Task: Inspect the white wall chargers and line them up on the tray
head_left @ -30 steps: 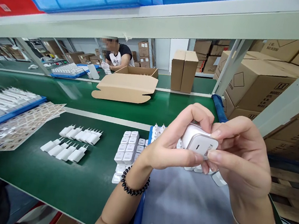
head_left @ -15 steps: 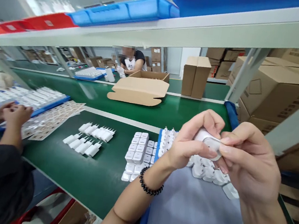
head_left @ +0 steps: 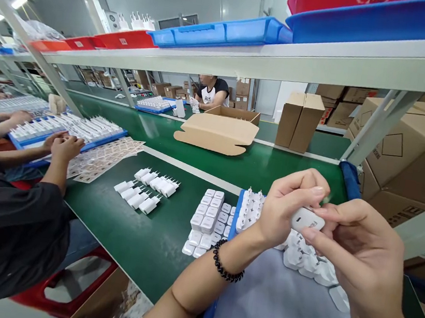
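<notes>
Above a grey-lined tray [head_left: 280,298] with a blue rim, I hold a small white charger [head_left: 302,220] between both hands. Its face with a dark oval port and grey print is turned towards me. My left hand [head_left: 288,203] is closed round the charger's far end, thumb raised over its top. Fingers and thumb of my right hand [head_left: 361,246] pinch the near right edge. Below the hands, several white chargers with round pins [head_left: 299,259] lie in the tray. More chargers stand pins-up [head_left: 248,210] along its left side.
Stacked white square blocks [head_left: 206,213] stand left of the tray. Two rows of white plugs [head_left: 139,196] lie farther left on the green table [head_left: 159,230]. A co-worker's hands [head_left: 65,145] are beside a filled tray. A shelf [head_left: 224,67] crosses overhead; cartons [head_left: 410,143] stand right.
The charger has been turned in my fingers, so its port face and print now show. My left thumb has lifted off its front. The camera view has swung left.
</notes>
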The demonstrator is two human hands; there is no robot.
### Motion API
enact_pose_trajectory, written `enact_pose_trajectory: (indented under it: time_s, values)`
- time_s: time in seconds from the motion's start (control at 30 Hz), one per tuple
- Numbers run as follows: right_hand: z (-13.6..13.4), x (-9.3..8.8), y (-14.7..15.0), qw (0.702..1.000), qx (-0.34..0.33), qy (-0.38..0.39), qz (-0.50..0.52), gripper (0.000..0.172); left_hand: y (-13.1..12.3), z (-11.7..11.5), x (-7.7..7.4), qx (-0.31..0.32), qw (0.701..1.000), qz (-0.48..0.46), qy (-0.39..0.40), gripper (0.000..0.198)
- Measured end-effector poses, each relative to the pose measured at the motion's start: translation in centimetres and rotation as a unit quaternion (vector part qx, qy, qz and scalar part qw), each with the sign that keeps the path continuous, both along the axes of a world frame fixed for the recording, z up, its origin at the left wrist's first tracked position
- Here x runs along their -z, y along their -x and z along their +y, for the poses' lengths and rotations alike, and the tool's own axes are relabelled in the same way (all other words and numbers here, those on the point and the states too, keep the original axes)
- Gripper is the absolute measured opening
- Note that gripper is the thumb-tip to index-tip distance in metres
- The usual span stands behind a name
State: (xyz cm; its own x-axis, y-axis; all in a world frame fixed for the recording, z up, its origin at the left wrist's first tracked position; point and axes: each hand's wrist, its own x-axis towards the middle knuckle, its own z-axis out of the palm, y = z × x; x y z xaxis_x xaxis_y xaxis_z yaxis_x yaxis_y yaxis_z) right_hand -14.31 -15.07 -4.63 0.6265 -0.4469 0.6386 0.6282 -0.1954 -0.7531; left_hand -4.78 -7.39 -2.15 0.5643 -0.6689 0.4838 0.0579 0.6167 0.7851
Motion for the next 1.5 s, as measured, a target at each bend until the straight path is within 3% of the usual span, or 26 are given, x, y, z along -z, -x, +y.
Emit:
enact_pose_trajectory:
  time_s: [0.4,0.53,0.67,0.8,0.97,1.17,1.4,1.5]
  values:
    - [0.5,1.0,0.2,0.998,0.012,-0.064,-0.018,0.017,0.6,0.3,-0.3,0.004,0.999,-0.033,-0.005,0.042]
    - [0.4,0.8,0.0,0.999,0.031,-0.018,-0.002,0.015,0.5,0.2,-0.2,-0.006,1.000,-0.014,0.003,0.040]
    - [0.4,0.4,0.0,0.997,0.020,0.067,0.015,0.029,0.4,0.4,-0.6,-0.038,0.999,-0.009,0.013,0.041]
    - [0.6,0.4,0.0,0.996,0.024,0.080,-0.005,0.035,0.4,0.7,-1.0,-0.042,0.999,-0.005,-0.009,0.043]
    - [1.2,1.1,-0.1,0.994,0.078,0.073,-0.036,0.037,0.7,0.7,-0.8,-0.064,0.997,-0.046,-0.026,0.042]
    - [2.0,1.4,0.3,0.985,0.158,0.054,-0.040,0.023,1.5,0.5,-0.1,-0.102,0.990,-0.094,-0.021,0.055]
    - [2.8,1.1,0.4,0.987,0.159,-0.002,-0.029,0.020,2.0,0.9,-0.3,-0.132,0.983,-0.123,-0.046,0.058]
    - [2.3,1.2,0.4,0.993,0.109,-0.009,-0.033,0.021,1.9,1.1,-0.4,-0.130,0.984,-0.121,-0.023,0.057]
